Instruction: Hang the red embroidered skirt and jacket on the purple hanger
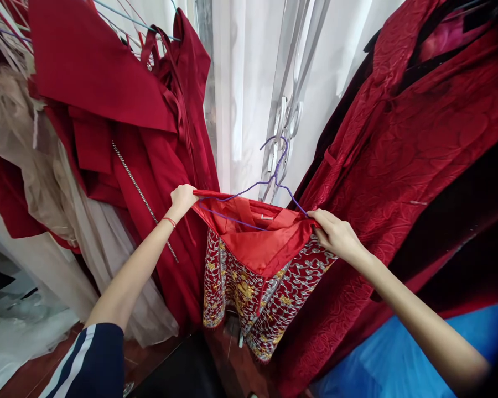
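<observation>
Between my two hands is stretched a red embroidered garment (269, 298) with silver and gold patterning and a shiny red lining folded over at the top. My left hand (183, 200) pinches its upper left corner; a thin red cord circles that wrist. At the upper right corner, my right hand (334, 232) grips the cloth with the thumb and fingers closed. A purple wire hanger (276, 176) sits inside the garment's opening, its right shoulder reaching close to my right hand. The hanger's hook points up, in front of white rings whose contact with it I cannot make out.
Dark red dresses (149, 127) and a beige gown (16, 116) hang on the left. A patterned red robe (419, 121) hangs on the right, above blue fabric (402, 359). White curtains (249, 83) are behind. A black surface (178, 370) stands low in front.
</observation>
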Demonstrator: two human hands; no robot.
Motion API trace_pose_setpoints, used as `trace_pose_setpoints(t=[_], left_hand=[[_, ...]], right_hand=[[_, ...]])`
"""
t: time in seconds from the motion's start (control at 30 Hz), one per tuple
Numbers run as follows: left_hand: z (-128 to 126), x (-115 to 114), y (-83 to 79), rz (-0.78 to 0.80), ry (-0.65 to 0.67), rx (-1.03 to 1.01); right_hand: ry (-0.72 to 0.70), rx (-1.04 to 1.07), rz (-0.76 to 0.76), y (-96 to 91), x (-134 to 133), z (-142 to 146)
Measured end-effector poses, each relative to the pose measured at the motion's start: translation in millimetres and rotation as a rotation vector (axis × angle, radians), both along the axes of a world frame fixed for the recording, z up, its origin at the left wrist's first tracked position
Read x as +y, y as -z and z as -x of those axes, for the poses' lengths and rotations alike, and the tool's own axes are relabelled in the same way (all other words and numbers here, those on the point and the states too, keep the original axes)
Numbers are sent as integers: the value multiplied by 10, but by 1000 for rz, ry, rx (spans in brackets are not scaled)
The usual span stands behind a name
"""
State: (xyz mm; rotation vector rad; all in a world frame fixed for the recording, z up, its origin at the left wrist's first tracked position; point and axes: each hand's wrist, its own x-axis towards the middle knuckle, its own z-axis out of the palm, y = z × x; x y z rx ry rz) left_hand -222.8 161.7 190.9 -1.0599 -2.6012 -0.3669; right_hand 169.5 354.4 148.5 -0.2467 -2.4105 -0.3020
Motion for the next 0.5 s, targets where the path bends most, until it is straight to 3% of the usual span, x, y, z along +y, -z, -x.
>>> trace_pose_setpoints(t=[0.1,0.27,0.37,0.5], left_hand=[[65,50,-75,88,125,3],[144,-187,86,140,385,40],[257,-332,114,166,503,-173],[390,-367,-25,171,648,-578]], right_hand=[[-14,7,53,46,-27,36],[33,26,15,120,-62,106],[48,3,-23,101,-17,109],[32,-15,-12,76,41,94]])
